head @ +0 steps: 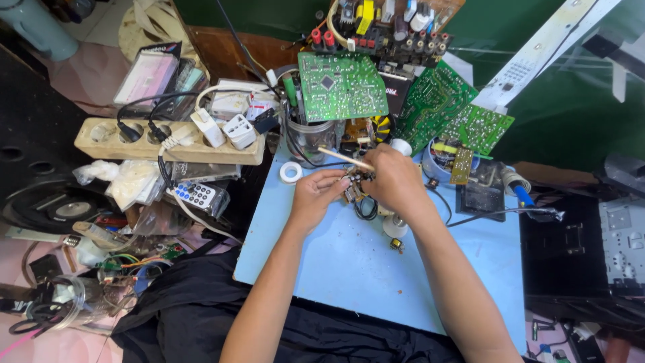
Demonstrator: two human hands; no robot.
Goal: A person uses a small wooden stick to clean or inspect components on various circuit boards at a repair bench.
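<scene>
My left hand (317, 195) pinches a small circuit board with dark parts (354, 188) over the light blue work board (342, 262). My right hand (393, 178) presses against the same small board from the right and grips a thin wooden stick (339, 156) that points up and to the left. Black wire loops (366, 210) hang under the small board. Both forearms reach in from the bottom of the view.
Green circuit boards (342, 86) lean at the back above a metal tin (308, 138). A roll of white tape (291, 172) lies left of my hands. A power strip with plugs (168, 138), a remote (198, 196) and a soldering iron (521, 191) surround the board.
</scene>
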